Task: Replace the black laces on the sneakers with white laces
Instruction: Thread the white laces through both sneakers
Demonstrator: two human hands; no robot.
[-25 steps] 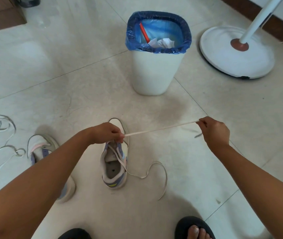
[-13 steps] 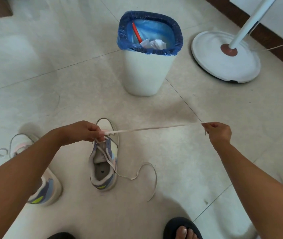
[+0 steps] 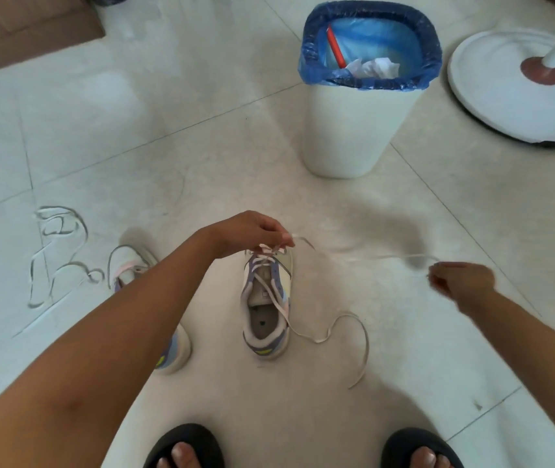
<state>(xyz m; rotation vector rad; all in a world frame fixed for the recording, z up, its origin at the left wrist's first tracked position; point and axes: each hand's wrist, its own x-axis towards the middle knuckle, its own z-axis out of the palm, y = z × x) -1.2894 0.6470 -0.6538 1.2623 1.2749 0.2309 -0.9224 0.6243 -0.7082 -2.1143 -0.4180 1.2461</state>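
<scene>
left hand (image 3: 252, 233) pinching white lace (image 3: 364, 257), right hand (image 3: 460, 282) holding it

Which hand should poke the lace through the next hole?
Probably the right hand: it pinches the white lace near its free end. The left hand already sits at the sneaker eyelets, pinching the lace there, so it can steady things.

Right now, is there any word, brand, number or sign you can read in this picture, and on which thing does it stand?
None can be read.
Tongue of the sneaker: a small label, too blurred to read.
Trash bin, fan base, loose lace: no writing visible.
</scene>
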